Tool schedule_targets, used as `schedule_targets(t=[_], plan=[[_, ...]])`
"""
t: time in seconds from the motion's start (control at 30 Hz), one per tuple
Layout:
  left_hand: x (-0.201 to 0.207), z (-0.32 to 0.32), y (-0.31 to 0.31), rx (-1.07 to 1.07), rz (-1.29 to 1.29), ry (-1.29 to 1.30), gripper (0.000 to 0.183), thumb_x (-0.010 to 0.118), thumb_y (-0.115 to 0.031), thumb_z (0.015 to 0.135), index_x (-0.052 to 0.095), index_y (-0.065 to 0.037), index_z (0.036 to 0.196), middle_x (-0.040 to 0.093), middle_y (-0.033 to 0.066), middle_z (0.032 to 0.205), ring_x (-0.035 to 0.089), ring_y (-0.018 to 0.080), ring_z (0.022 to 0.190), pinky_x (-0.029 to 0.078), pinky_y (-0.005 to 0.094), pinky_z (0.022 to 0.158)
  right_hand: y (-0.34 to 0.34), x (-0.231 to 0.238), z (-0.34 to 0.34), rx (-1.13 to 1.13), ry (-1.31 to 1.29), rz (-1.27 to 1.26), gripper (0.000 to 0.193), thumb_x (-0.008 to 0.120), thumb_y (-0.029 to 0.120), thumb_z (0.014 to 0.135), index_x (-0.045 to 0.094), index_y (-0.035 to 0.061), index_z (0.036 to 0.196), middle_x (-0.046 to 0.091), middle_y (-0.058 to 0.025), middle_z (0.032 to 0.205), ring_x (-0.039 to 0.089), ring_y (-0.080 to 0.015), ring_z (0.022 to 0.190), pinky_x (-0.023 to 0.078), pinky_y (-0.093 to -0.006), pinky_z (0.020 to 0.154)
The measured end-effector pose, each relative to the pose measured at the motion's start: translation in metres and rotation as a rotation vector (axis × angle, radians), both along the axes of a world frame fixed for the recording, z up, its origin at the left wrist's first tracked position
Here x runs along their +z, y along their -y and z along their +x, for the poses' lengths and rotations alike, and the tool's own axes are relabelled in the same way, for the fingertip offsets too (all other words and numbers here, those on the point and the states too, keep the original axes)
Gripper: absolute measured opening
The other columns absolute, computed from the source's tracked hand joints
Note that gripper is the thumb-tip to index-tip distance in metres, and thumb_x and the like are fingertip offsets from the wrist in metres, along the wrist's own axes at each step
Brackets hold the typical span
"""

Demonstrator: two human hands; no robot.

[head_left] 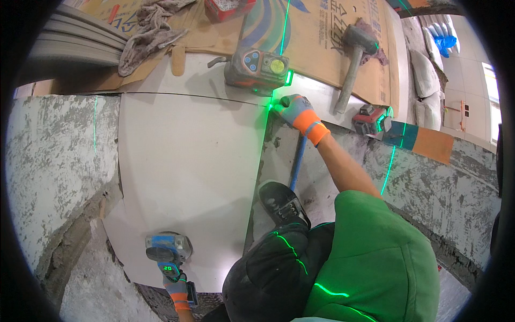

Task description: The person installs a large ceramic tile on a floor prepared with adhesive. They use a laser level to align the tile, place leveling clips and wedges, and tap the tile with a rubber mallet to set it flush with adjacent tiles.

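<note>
A large pale tile (188,155) lies in front of me. My left hand (177,288), in a grey and orange glove, is wrapped round the handle of a blue cordless tile vibrator (168,247) with a lit green display. The tool's round base rests on the tile's near left part. My right hand (296,111), gloved the same way, is at the tile's far right corner with its fingers curled together. Anything between those fingers is hidden. Just beyond it, a laser level (256,70) stands across the far seam, and its green line runs along the tile's right edge.
Cardboard (316,48) covers the surface beyond, with a rubber mallet (354,59) and a rag (150,35) on it. A red laser level (371,120) stands at right. My shoe (281,201) is beside the tile, near a blue rod (298,161). Rough mortar-streaked slabs (59,172) flank the work.
</note>
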State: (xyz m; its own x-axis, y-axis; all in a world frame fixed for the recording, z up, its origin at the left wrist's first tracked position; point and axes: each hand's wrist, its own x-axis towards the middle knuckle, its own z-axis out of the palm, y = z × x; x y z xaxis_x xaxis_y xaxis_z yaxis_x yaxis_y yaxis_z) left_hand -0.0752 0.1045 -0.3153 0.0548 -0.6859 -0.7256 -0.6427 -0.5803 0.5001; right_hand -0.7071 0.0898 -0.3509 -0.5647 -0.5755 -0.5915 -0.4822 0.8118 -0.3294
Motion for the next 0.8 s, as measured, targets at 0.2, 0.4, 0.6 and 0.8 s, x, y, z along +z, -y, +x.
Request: schedule_targets(t=[0.2,0.4,0.6,0.8], plan=[[0.002,-0.003,0.001,0.033,0.005,0.037,0.046,0.063,0.012,0.064,0.051,-0.001,0.107,0.061,0.0054,0.086,0.059,0.0137,0.074,0.049,0.027,0.063,0.002,-0.001,0.002,-0.046,-0.014,-0.001,0.032,0.06,0.038,0.074,0.068,0.0103,0.09,0.064,-0.0163,0.093,0.059,-0.0337,0.086,0.047,-0.0391,0.078],[0.005,-0.009,0.002,-0.005,-0.03,0.007,0.05,0.059,0.015,0.065,0.049,-0.002,0.111,0.06,0.0048,0.09,0.058,0.0135,0.075,0.049,0.0263,0.065,-0.001,-0.022,-0.015,-0.108,0.064,-0.128,0.031,0.065,0.033,0.073,0.067,0.0086,0.092,0.064,-0.0168,0.091,0.06,-0.0323,0.085,0.047,-0.0378,0.077],[0.009,-0.015,0.005,-0.002,0.002,-0.015,0.048,0.059,0.012,0.064,0.051,-0.001,0.109,0.06,0.0058,0.091,0.058,0.0147,0.08,0.047,0.0266,0.07,-0.005,-0.019,0.004,-0.147,-0.038,-0.334,0.037,0.061,0.041,0.076,0.066,0.0077,0.093,0.065,-0.016,0.085,0.062,-0.0315,0.082,0.048,-0.0371,0.074],[0.019,-0.027,0.01,-0.189,-0.087,0.112,0.04,0.063,0.001,0.062,0.055,0.0,0.102,0.061,0.0081,0.087,0.059,0.0162,0.078,0.047,0.0287,0.07,-0.012,-0.01,0.064,0.234,-0.413,-0.059,0.039,0.043,0.044,0.086,0.048,0.0218,0.117,0.064,-0.0105,0.094,0.062,-0.0286,0.087,0.043,-0.044,0.078]])
